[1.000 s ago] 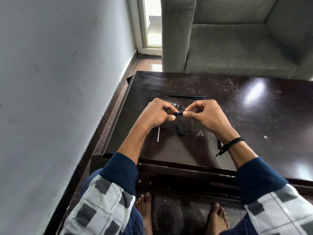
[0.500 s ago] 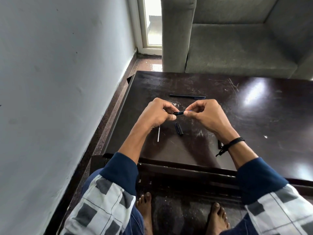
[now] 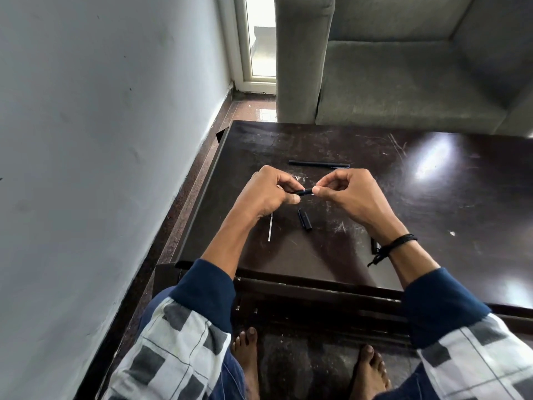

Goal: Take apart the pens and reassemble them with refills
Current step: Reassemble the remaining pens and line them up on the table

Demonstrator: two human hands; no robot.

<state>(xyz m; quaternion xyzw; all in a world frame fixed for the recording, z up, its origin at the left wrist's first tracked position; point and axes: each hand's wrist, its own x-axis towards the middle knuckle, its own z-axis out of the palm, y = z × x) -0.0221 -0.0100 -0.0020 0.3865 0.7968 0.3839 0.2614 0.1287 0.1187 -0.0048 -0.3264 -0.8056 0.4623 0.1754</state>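
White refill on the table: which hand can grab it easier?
Probably the left hand. The white refill lies right beside its wrist, while the right hand is on the far side of the pen piece both hands pinch, and would have to reach over.

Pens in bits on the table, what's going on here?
A person is taking a pen apart. The left hand grips one end of a short dark pen piece and the right hand pinches the other, above the dark table. A thin white refill and another dark piece lie on it near the hands; a whole pen lies farther back.
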